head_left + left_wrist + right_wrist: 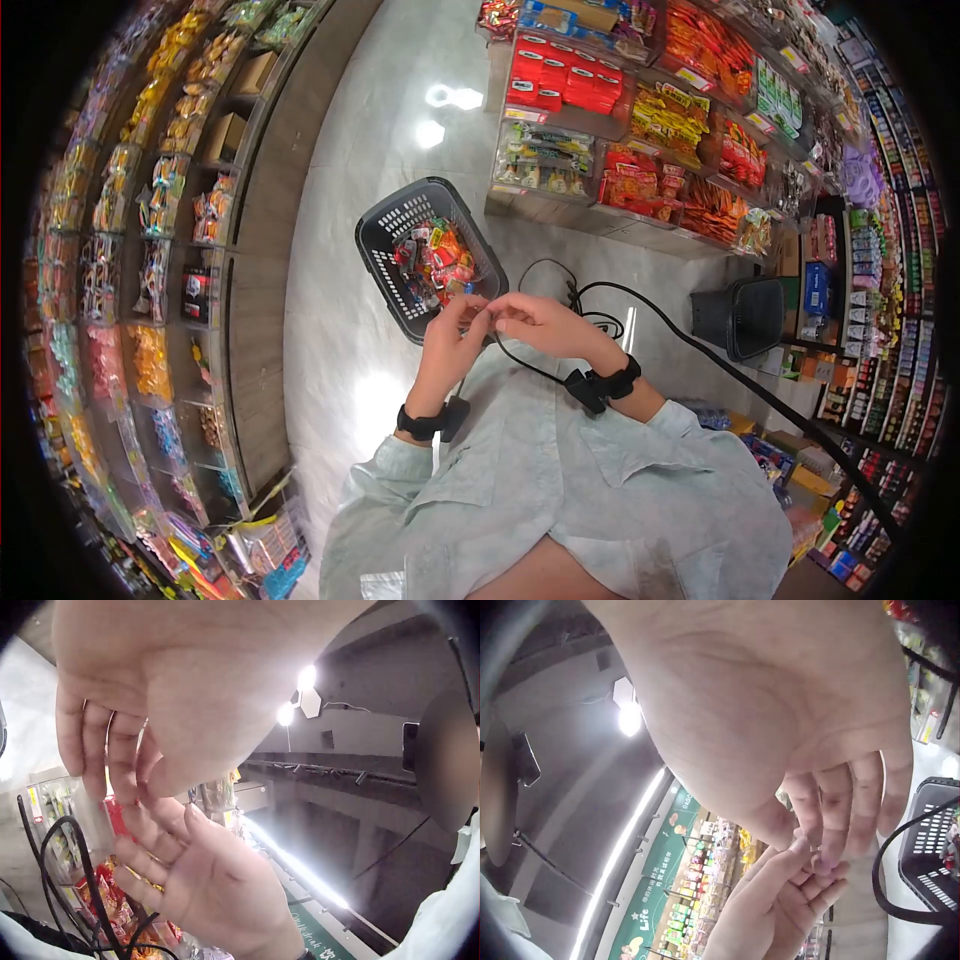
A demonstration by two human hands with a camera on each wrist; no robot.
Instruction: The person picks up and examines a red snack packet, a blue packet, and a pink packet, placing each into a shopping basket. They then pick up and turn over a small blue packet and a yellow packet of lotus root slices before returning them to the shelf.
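Both hands meet at the fingertips over the near rim of a dark grey shopping basket [378, 255]. My left hand [452, 345] has its fingers loosely bent, the tips touching those of my right hand [548, 322]. The wrist views show the palms and relaxed fingers; no item shows between them. In the left wrist view the right hand [225, 892] lies palm up below the left hand [187, 697]. Inside the basket is a heap of small wrapped snacks [440, 255], red, orange and yellow. The basket stands on the floor, its near edge partly hidden by the hands.
Stepped snack shelves [160, 200] line the left side. A display of bagged snacks [650, 120] rises ahead and right. A black bin [755, 315] stands at the right. A long black cable [720, 355] runs from the floor past the right arm.
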